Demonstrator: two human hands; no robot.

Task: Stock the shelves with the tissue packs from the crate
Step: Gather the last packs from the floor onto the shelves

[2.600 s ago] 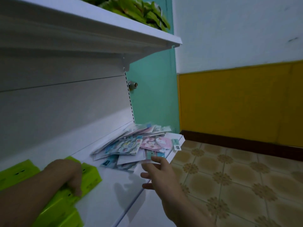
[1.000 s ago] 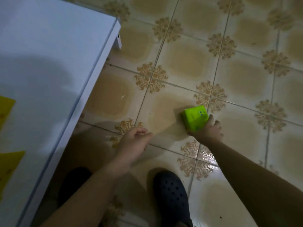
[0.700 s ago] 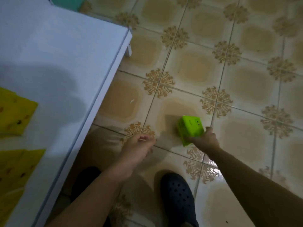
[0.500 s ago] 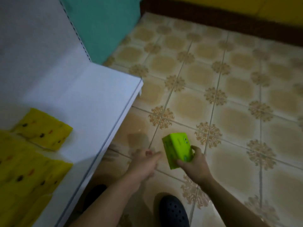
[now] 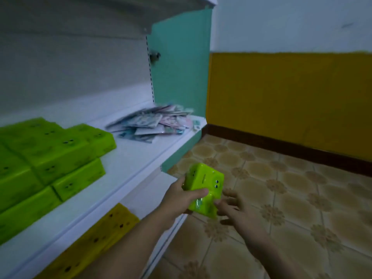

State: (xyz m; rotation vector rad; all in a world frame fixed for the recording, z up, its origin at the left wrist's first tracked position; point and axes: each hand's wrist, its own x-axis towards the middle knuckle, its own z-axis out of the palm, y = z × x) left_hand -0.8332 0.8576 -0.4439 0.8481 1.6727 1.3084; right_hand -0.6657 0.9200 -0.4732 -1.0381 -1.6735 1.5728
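Note:
A bright green tissue pack [image 5: 205, 186] with small cartoon eyes is held in the air just off the front edge of the white middle shelf [image 5: 136, 158]. My left hand [image 5: 179, 200] grips its left side, thumb across the front. My right hand [image 5: 239, 214] is at the pack's lower right corner, fingers spread and only touching it. A stack of matching green packs [image 5: 50, 154] lies on the shelf to the left. The crate is out of view.
Yellow packs [image 5: 100, 234] lie on the lower shelf below my left arm. A loose pile of flat printed packets [image 5: 153, 125] sits at the shelf's far end beside a teal panel [image 5: 181, 67]. Patterned floor tiles [image 5: 291, 198] spread to the right.
My right hand picked the green pack up off the floor and raised it. My left hand has now taken hold of it, and my view has risen to the shelf.

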